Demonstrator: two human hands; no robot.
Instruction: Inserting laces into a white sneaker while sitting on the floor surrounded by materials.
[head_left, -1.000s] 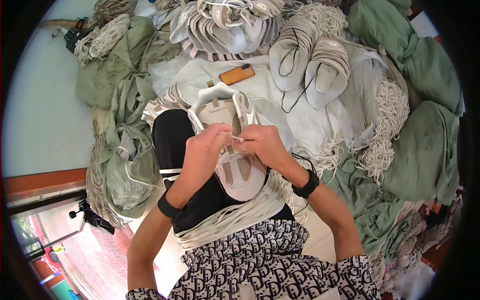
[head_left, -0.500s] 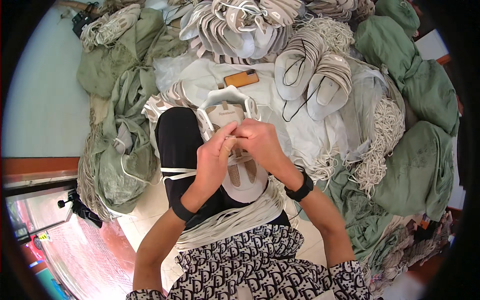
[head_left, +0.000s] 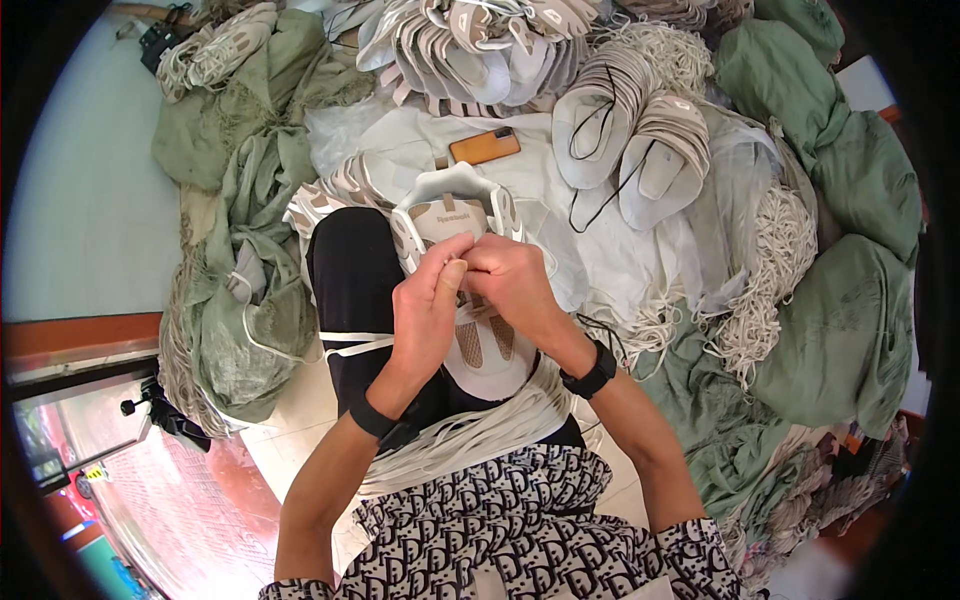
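A white and beige shoe upper point(head_left: 490, 370) rests on my lap, its toe toward me and its padded collar facing away. Over its lacing area my left hand point(head_left: 428, 305) and my right hand point(head_left: 508, 278) meet, fingertips pinched together. Whatever is between the fingers is too small and covered to make out. The tongue point(head_left: 447, 220) shows beyond my knuckles. Across my thighs lies a thick bundle of off-white shoelaces point(head_left: 480, 440). A white cord point(head_left: 357, 343) loops around my left leg.
Stacked shoe uppers point(head_left: 470, 60) stand at the far side, with more stacks tied by black cord point(head_left: 600, 120) to their right. A phone in an orange case point(head_left: 485, 146) lies on the white sheeting. Green sacks point(head_left: 835, 330) and heaped laces point(head_left: 770, 270) flank me.
My hands stay pinched together over the shoe upper, with the left fingers shifted slightly. The whole view has moved a little.
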